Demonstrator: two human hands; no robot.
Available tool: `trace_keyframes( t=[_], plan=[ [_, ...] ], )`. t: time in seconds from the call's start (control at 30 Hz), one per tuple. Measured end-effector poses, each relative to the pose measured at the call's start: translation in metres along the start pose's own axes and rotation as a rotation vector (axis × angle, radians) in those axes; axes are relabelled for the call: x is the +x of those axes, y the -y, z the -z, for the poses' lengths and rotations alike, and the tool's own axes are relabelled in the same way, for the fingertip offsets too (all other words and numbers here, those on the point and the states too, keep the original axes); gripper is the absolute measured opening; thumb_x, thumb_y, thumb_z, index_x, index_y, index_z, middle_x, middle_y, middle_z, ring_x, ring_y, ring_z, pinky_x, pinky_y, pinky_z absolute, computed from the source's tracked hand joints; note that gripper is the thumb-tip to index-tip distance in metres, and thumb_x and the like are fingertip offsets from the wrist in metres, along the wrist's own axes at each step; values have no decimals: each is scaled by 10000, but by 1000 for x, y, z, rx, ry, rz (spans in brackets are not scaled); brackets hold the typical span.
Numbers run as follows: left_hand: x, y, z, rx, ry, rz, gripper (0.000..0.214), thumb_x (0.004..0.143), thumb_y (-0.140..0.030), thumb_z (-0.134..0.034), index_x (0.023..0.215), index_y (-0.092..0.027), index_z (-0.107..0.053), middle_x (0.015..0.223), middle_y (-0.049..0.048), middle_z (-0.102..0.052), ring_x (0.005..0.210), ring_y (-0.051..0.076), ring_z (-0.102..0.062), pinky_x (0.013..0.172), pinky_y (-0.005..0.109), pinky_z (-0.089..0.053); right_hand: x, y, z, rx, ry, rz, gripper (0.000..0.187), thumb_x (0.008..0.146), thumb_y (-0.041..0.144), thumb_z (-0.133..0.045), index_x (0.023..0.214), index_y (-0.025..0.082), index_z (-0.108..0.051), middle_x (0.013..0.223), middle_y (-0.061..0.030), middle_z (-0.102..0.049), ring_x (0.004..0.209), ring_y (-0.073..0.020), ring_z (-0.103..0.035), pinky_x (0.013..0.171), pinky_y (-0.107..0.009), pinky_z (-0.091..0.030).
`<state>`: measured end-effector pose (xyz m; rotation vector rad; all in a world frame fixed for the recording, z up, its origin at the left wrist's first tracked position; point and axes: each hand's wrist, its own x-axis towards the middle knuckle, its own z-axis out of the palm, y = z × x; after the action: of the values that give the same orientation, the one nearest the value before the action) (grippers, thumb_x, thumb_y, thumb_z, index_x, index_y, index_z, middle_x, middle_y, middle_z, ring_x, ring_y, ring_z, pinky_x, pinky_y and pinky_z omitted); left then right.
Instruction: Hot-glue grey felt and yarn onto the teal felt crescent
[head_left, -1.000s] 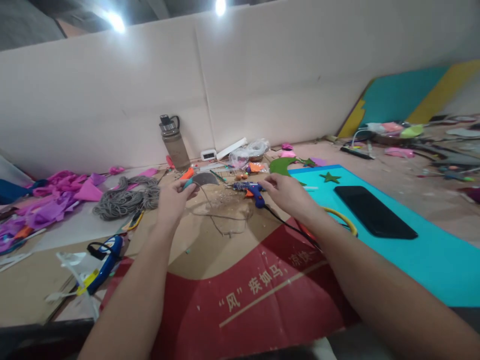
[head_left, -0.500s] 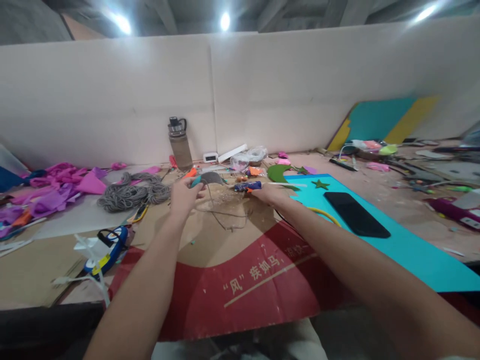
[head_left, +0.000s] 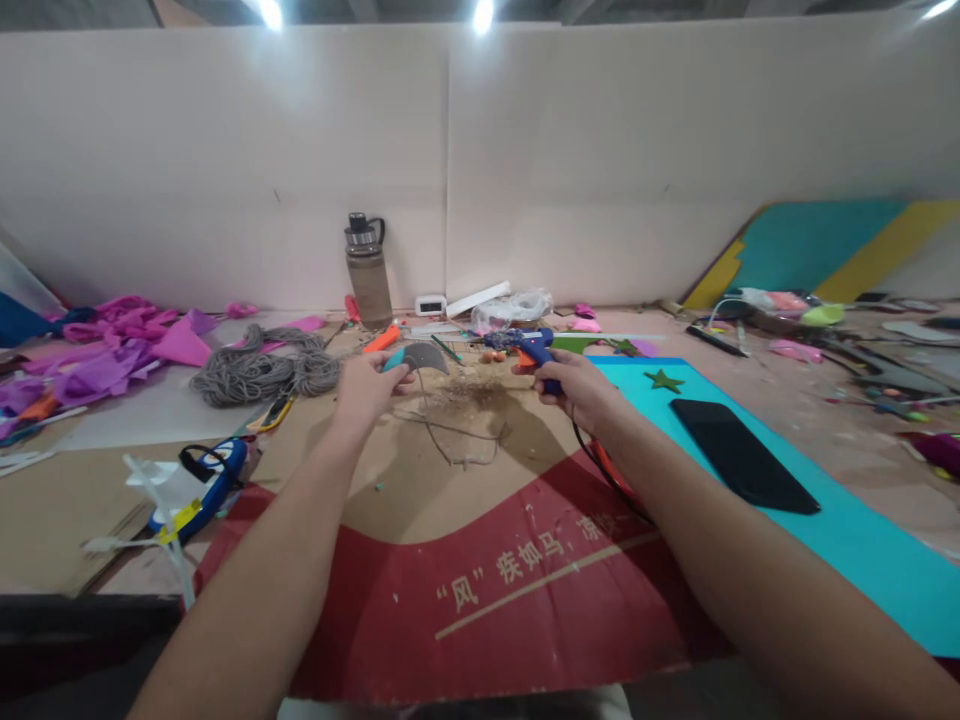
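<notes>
My left hand (head_left: pixel 364 388) is closed on a grey curved piece (head_left: pixel 421 357) with a teal end and a thin string hanging from it, held above the cardboard sheet (head_left: pixel 420 500). My right hand (head_left: pixel 581 388) grips the handle of a blue glue gun (head_left: pixel 531 347), lifted off the table with its nozzle pointing left toward the grey piece. The gun's black cord (head_left: pixel 600 470) runs back along my right forearm.
A black phone (head_left: pixel 742 455) lies on a teal foam sheet (head_left: pixel 847 540) at right, with a green star (head_left: pixel 664 381). A bundle of grey cord (head_left: pixel 259 372), pink scraps (head_left: pixel 112 350), a water bottle (head_left: pixel 367 270) and a blue tape dispenser (head_left: pixel 199 485) sit left and behind.
My right hand took hold of the glue gun lying on the table and lifted it upright. My left hand stayed on the grey piece.
</notes>
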<state>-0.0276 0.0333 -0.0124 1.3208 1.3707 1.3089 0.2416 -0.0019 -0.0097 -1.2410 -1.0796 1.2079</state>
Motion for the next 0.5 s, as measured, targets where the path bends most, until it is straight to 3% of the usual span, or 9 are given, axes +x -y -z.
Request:
trace_keyframes(
  t=[0.2,0.5],
  plan=[
    [-1,2,0,64,-21,4,134,680,-174,-698,798,-111,-689,659,56,-710,552,145,-663,565,241,-539,-3,-11,-2,-52,-16,-18,326,628,86,-592,921,190,-494,702,22,-601,524,-91,-542,462,-215,-477],
    [2,8,-2,37,14,-10,107,658,-179,-711,746,-122,-689,664,51,-715,598,144,-681,668,259,-567,-2,-22,-6,-237,-56,3,359,660,87,-598,967,219,-469,625,45,-551,508,-110,-549,419,-198,-412]
  ],
)
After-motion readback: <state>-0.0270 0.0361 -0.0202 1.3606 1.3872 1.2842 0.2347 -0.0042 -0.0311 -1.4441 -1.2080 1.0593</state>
